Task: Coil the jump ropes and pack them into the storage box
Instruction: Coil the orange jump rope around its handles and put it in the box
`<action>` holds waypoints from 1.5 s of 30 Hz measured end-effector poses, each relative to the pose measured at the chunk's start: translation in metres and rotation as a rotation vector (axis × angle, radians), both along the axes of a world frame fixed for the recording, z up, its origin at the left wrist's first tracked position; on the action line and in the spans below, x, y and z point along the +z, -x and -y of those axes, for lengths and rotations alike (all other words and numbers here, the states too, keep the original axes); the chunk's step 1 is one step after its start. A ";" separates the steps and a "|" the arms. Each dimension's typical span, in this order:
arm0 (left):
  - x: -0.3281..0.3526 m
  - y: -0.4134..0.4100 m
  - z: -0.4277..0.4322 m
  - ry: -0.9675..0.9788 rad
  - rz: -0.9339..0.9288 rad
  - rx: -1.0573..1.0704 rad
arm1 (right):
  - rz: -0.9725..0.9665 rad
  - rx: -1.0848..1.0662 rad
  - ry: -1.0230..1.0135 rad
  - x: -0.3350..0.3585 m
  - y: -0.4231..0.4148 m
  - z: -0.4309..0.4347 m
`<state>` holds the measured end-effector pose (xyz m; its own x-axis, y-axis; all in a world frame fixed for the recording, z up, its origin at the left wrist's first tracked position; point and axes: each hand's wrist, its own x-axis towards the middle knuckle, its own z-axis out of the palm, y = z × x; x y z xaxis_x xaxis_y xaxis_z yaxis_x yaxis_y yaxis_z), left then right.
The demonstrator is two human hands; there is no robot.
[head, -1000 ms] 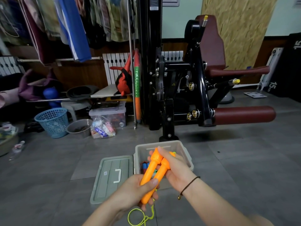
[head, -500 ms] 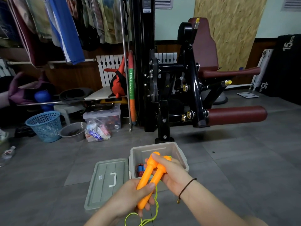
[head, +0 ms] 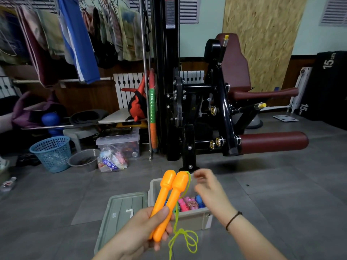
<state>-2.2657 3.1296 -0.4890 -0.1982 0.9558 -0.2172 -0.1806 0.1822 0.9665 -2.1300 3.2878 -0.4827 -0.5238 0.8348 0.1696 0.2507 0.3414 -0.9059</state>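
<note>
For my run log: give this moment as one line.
left hand: grips orange handles | right hand: blurred, over storage box | yellow rope: dangling loose

Soft, even indoor light, darker at the left side, faint shadow on the floor (head: 281, 188) under the gym machine (head: 189, 139), right hand (head: 210, 192) blurry, lines bend near edges
</note>
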 end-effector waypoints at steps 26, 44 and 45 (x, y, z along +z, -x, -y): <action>-0.039 0.023 -0.027 0.459 -1.309 0.097 | 0.668 0.378 -0.569 -0.017 0.014 0.030; -0.009 0.038 -0.006 0.071 -1.052 -0.336 | 0.276 0.417 -0.103 -0.009 0.027 -0.003; -0.006 0.039 -0.003 0.062 -1.005 -0.320 | 0.215 0.420 -0.033 -0.009 0.028 -0.005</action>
<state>-2.3043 3.1331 -0.4949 -0.0553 0.9881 -0.1434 0.7628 0.1345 0.6325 -2.1583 3.2932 -0.4914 -0.8412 0.5390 0.0432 0.2654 0.4811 -0.8356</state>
